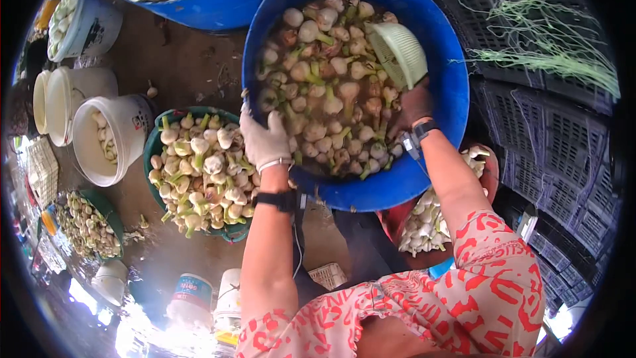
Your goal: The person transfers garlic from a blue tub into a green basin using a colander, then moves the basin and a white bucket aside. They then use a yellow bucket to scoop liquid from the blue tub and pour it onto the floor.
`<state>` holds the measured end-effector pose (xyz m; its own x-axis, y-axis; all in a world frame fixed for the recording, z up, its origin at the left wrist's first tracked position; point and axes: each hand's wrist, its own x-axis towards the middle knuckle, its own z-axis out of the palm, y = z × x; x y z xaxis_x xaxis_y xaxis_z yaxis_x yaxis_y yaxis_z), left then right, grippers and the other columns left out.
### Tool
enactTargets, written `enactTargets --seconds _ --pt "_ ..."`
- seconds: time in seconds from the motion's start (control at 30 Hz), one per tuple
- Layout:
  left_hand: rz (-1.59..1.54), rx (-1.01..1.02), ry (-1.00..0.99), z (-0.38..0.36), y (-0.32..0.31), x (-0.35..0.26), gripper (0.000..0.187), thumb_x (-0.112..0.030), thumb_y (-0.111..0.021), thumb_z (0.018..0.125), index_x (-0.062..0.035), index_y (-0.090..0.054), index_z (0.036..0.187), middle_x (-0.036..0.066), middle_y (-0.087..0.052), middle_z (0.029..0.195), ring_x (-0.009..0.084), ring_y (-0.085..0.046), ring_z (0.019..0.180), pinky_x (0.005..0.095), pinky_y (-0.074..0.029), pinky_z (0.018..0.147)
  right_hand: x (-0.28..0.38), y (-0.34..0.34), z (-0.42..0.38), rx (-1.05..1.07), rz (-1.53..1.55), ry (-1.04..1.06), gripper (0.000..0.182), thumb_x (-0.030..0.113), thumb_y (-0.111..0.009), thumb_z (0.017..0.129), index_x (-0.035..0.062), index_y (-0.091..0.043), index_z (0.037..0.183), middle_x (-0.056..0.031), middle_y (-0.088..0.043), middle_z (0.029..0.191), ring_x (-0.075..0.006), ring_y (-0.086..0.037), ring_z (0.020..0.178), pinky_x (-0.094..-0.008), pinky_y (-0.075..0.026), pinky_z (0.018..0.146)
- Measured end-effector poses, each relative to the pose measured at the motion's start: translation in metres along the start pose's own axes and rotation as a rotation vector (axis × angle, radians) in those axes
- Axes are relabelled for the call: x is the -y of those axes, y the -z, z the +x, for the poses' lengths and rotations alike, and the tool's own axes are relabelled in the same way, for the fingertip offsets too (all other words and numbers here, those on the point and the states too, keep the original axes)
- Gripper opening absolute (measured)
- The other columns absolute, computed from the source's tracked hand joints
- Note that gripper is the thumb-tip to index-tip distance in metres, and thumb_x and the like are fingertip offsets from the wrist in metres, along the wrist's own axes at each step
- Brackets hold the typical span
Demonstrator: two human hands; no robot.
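A large blue tub (344, 200) holds murky water with many garlic bulbs (331, 103) floating in it, some with green stem stubs. My left hand (265, 140), in a whitish glove, is closed over the tub's left rim, thumb towards the inside. In the right part of the tub, my right hand (416, 105) wears a dark, wet-looking glove and grips the lower edge of a pale green plastic colander (401, 53). The colander is tilted on its side, partly over the floating bulbs; its inside is mostly turned from view.
A green basin (154, 179) heaped with garlic stands left of the tub. Another blue tub (212, 14) of bulbs is behind. White buckets (136, 126) line the left. A red basin (490, 172) of garlic is at right, beside stacked black crates (530, 116) with green netting (550, 59).
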<state>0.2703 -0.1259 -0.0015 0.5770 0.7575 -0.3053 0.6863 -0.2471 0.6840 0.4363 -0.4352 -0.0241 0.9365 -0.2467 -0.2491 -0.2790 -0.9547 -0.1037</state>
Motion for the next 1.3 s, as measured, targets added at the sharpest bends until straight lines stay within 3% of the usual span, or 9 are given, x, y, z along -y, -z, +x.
enactTargets --seconds 0.23,0.33,0.4,0.57,0.67,0.77,0.93,1.1,1.3 --pt "0.036 -0.048 0.021 0.004 -0.009 -0.005 0.053 -0.019 -0.063 0.077 0.0009 -0.045 0.124 0.020 -0.058 0.110 0.0348 -0.057 0.101 0.0392 -0.044 0.087 0.035 -0.088 0.010 0.221 0.035 0.037 0.058 0.018 -0.060 0.078 -0.0035 -0.033 0.125 -0.0284 -0.055 0.110 -0.0422 -0.057 0.095 -0.0477 -0.046 0.082" --pt "0.075 -0.023 0.075 0.002 -0.002 -0.010 0.055 -0.019 -0.063 0.078 0.0028 -0.044 0.125 0.022 -0.057 0.111 0.0356 -0.056 0.102 0.0392 -0.044 0.087 0.050 -0.091 0.009 0.676 0.657 -0.241 0.055 0.019 -0.060 0.080 -0.0025 -0.037 0.125 -0.0223 -0.055 0.112 -0.0345 -0.054 0.104 -0.0425 -0.042 0.090" --pt "0.072 -0.070 0.028 0.002 -0.006 0.006 0.049 -0.015 -0.062 0.079 0.0026 -0.044 0.121 0.020 -0.059 0.109 0.0313 -0.059 0.098 0.0367 -0.044 0.087 0.003 -0.172 0.022 0.442 0.583 0.315 0.052 0.021 -0.060 0.081 -0.0006 -0.042 0.124 -0.0156 -0.056 0.111 -0.0279 -0.051 0.106 -0.0380 -0.041 0.092" --pt "0.116 -0.103 -0.026 0.001 -0.011 0.016 0.048 -0.014 -0.061 0.079 0.0028 -0.044 0.121 0.018 -0.059 0.107 0.0304 -0.058 0.097 0.0365 -0.044 0.086 0.014 -0.113 -0.004 0.562 0.755 0.145 0.035 0.019 -0.057 0.085 0.0019 -0.053 0.116 -0.0088 -0.058 0.106 -0.0228 -0.054 0.099 -0.0339 -0.045 0.083" --pt "0.107 -0.064 -0.009 0.003 -0.004 0.019 0.057 -0.019 -0.062 0.078 0.0030 -0.041 0.127 0.023 -0.056 0.114 0.0373 -0.055 0.104 0.0408 -0.043 0.089 0.017 -0.096 -0.017 1.038 1.076 -0.206 0.028 0.018 -0.056 0.086 0.0018 -0.057 0.109 -0.0075 -0.060 0.102 -0.0207 -0.056 0.094 -0.0350 -0.045 0.082" --pt "0.050 -0.042 -0.010 0.003 0.000 0.007 0.048 -0.016 -0.063 0.077 0.0001 -0.048 0.119 0.018 -0.061 0.104 0.0317 -0.060 0.094 0.0373 -0.046 0.083 0.007 -0.072 -0.033 0.636 0.411 0.754 0.029 0.016 -0.056 0.086 -0.0015 -0.058 0.110 -0.0063 -0.061 0.106 -0.0175 -0.056 0.093 -0.0358 -0.045 0.084" --pt "-0.004 -0.065 -0.058 0.003 0.006 -0.001 0.052 -0.022 -0.064 0.075 -0.0014 -0.049 0.121 0.019 -0.056 0.109 0.0340 -0.054 0.101 0.0403 -0.043 0.088 0.027 -0.021 -0.094 0.590 1.090 -0.343 0.031 0.026 -0.061 0.083 0.0115 -0.053 0.109 -0.0021 -0.057 0.074 -0.0147 -0.055 0.054 -0.0260 -0.047 0.048" --pt "-0.018 0.131 0.138 0.004 0.027 -0.010 0.063 -0.033 -0.068 0.072 -0.0028 -0.045 0.122 0.021 -0.055 0.111 0.0380 -0.051 0.107 0.0417 -0.042 0.091 0.035 0.040 -0.137 0.621 0.883 -0.349 0.031 0.027 -0.062 0.079 0.0075 -0.054 0.101 -0.0034 -0.057 0.075 -0.0132 -0.054 0.053 -0.0263 -0.046 0.048" --pt "-0.439 0.183 -0.345 -0.023 0.091 -0.033 0.085 -0.043 -0.068 0.070 -0.0020 -0.032 0.136 0.025 -0.036 0.136 0.0396 -0.033 0.127 0.0442 -0.028 0.106 0.085 0.089 -0.257 0.473 0.938 -0.077 0.029 0.020 -0.057 0.083 0.0073 -0.051 0.109 -0.0047 -0.058 0.078 -0.0147 -0.053 0.054 -0.0257 -0.045 0.051"
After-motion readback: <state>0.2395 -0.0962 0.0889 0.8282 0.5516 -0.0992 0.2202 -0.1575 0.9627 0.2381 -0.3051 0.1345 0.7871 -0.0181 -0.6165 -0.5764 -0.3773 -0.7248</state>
